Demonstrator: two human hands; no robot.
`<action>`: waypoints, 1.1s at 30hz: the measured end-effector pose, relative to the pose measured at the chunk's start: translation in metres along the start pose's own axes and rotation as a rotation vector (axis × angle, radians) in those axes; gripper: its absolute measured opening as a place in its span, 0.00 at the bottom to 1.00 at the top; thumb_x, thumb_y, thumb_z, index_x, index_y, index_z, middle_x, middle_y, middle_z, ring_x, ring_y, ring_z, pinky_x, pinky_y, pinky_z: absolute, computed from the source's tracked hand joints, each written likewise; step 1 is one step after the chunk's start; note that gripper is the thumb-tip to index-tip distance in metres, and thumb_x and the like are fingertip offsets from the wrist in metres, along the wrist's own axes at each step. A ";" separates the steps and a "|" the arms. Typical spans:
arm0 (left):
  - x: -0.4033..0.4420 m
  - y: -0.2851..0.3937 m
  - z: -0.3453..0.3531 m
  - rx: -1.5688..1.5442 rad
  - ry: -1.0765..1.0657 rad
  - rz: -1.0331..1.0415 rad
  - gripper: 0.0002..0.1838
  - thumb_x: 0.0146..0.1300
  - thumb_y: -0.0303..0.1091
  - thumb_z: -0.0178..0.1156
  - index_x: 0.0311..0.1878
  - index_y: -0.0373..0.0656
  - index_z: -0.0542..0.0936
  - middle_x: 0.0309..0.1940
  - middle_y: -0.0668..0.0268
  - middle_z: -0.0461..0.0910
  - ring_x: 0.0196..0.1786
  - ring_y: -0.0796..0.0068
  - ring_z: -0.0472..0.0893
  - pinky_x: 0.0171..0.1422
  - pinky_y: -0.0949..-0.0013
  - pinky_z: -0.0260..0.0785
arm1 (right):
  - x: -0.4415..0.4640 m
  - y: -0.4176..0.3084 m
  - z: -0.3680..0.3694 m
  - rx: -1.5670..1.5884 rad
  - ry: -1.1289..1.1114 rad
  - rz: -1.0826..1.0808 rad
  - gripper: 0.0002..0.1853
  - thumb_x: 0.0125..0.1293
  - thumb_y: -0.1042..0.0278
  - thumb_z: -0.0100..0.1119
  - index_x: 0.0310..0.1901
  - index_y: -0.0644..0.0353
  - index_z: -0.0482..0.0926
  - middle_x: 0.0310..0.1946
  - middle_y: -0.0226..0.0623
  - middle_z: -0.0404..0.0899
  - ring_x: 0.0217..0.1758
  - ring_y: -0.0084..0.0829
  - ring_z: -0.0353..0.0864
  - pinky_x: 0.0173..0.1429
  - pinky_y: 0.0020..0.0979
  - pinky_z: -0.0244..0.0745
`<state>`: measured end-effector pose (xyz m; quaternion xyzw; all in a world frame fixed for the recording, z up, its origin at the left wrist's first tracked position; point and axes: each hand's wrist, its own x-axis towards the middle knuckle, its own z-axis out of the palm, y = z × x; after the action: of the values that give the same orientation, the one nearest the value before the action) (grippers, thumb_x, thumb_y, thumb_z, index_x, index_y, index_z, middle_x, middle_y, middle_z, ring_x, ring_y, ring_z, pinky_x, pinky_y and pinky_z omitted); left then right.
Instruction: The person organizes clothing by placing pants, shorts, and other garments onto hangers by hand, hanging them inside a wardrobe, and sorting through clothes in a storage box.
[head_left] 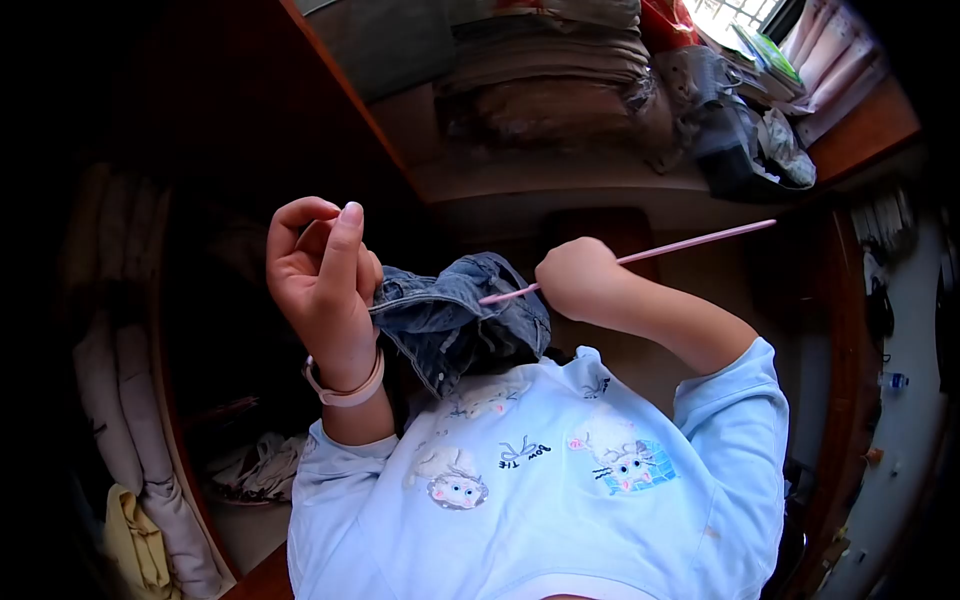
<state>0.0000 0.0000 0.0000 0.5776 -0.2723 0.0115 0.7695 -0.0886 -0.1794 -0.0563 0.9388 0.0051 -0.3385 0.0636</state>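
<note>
The right hand (pixel 580 280) is closed round a pink rod (pixel 700 240), while the left hand (pixel 322 285) curls its fingers at the denim garment's (pixel 445 305) edge, their hold on it unclear. The denim bunches between the hands, the rod's tip against it; the step seems to be fitting one to the other, calling for a steadied edge. Beyond lies a folded stack (pixel 550 55).

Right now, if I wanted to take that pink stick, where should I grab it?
Probably the free outer end of the pink stick, pinched from the right of the picture: it is thin and straight, and this stretch juts out past the fist. The right hand closes around it further in, and the other end reaches the denim garment.
</note>
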 end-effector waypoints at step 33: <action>-0.011 0.003 -0.008 -0.053 0.139 0.050 0.05 0.58 0.22 0.55 0.34 0.41 0.70 0.16 0.73 0.68 0.09 0.91 0.57 0.13 0.84 0.47 | 0.030 0.049 0.068 0.240 0.635 0.039 0.10 0.60 0.61 0.51 0.31 0.58 0.72 0.21 0.41 0.77 0.28 0.41 0.79 0.29 0.38 0.72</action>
<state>-0.0071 0.0119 -0.0033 0.5477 -0.2328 0.0637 0.8011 -0.1055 -0.2376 -0.1215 0.9981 -0.0333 -0.0260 -0.0457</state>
